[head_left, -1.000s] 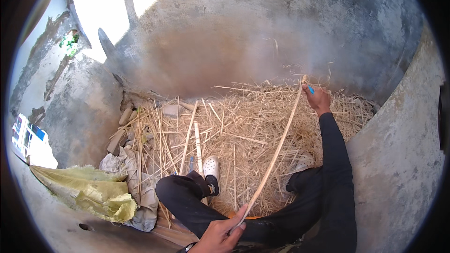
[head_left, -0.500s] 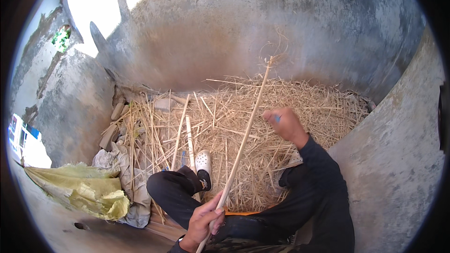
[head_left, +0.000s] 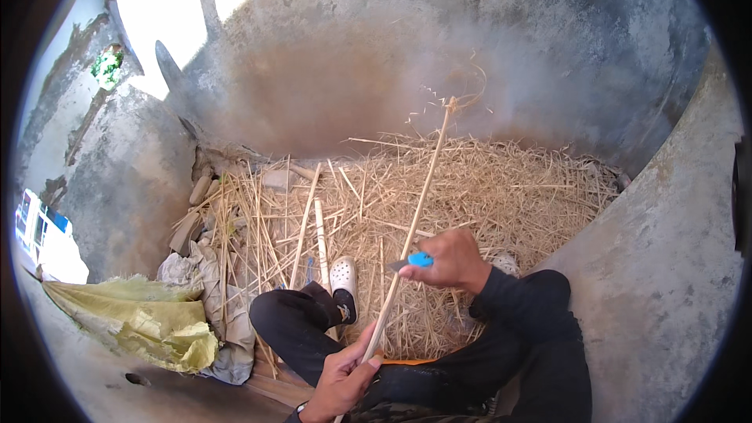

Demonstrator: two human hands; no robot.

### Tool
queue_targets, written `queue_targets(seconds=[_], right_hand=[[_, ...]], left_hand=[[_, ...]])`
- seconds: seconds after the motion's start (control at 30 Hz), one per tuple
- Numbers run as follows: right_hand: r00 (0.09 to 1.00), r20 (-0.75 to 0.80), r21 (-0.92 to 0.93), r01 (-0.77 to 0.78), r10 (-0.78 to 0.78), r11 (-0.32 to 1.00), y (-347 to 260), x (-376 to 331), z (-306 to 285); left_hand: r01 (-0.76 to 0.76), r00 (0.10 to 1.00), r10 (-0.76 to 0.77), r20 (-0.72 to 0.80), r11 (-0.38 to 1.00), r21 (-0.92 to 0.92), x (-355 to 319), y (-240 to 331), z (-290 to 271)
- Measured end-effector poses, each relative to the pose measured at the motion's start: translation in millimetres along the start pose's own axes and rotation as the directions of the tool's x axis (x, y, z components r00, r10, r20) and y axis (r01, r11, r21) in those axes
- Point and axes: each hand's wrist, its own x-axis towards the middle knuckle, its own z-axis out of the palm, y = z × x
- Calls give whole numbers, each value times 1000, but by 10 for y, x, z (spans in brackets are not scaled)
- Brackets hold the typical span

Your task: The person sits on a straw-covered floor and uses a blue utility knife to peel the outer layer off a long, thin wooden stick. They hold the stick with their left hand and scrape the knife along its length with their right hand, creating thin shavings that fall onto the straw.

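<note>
A long, pale wooden stick [head_left: 423, 196] slants up and away from my lap, with thin curled shavings [head_left: 470, 99] hanging at its far end. Low in the view, my left hand [head_left: 343, 380] is wrapped round its near part. My right hand [head_left: 453, 258] grips a small knife [head_left: 421, 259] with a blue handle. Its short grey blade lies against the stick about midway along, on the right side. Part of the knife's handle is hidden inside the fist.
Shavings [head_left: 517, 196] and loose strips cover the floor around my legs. Longer sticks [head_left: 307, 223] lie to the left, near my white clog [head_left: 343, 276]. A yellowish torn sack [head_left: 145, 321] is at the lower left. Grey walls [head_left: 376, 63] curve round the far side and right.
My right hand has come down and left toward me along the stick, bringing the knife blade into view against it. My left hand keeps its hold. The shavings at the far end have shifted.
</note>
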Motion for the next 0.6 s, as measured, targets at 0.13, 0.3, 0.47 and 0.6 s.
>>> queue_targets(seconds=[0.13, 0.3, 0.47, 0.6], right_hand=[[992, -119, -18, 29, -31, 999, 102, 100, -44], [951, -188, -129, -272, 246, 954, 513, 209, 68], [986, -106, 8, -132, 132, 991, 371, 146, 91], [995, -91, -37, 26, -29, 999, 82, 73, 83]], left_hand=[[-79, 997, 79, -8, 995, 64, 26, 24, 16], [-190, 982, 188, 31, 976, 105, 49, -21, 90], [-33, 999, 36, -25, 991, 127, -16, -16, 64], [-113, 993, 116, -23, 986, 120, -49, -2, 35]])
